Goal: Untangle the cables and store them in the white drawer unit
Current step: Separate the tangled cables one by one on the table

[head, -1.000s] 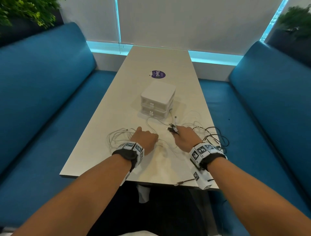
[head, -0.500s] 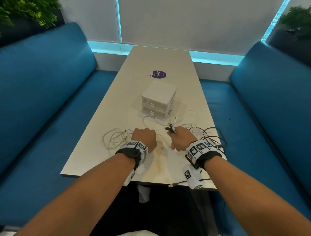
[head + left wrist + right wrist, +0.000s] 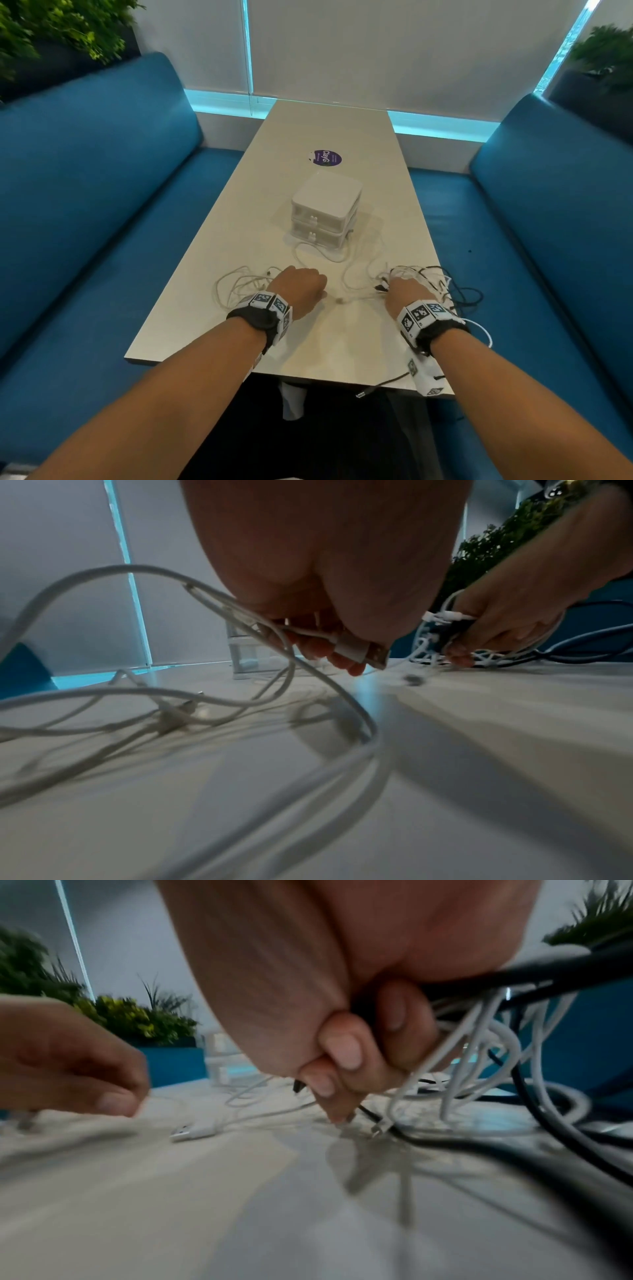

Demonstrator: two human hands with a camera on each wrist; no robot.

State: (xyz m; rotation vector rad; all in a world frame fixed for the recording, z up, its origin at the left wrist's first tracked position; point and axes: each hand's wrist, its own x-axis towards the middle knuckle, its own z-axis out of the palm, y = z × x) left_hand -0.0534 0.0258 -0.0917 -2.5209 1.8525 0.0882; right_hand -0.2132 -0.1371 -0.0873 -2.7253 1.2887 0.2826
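The white drawer unit [image 3: 325, 209] stands mid-table with both drawers closed. My left hand [image 3: 303, 286] is fisted on the table and grips a white USB cable [image 3: 346, 646] just behind its plug. That cable's loops [image 3: 236, 284] lie to the hand's left. My right hand [image 3: 406, 293] grips a tangled bundle of black and white cables [image 3: 442, 284] near the table's right edge, with its fingers [image 3: 346, 1053] curled round the strands. A loose white USB plug [image 3: 340, 300] lies between the two hands.
The long pale table [image 3: 329, 130] has a purple sticker [image 3: 327, 158] beyond the drawers. A black cable end [image 3: 380, 383] hangs over the near edge. Blue benches [image 3: 85, 212] flank both sides. Black loops overhang the right edge [image 3: 469, 294].
My right hand has moved to the right with the bundle, widening the gap between the hands. A white plug now lies on the table between them. The left hand has barely moved.
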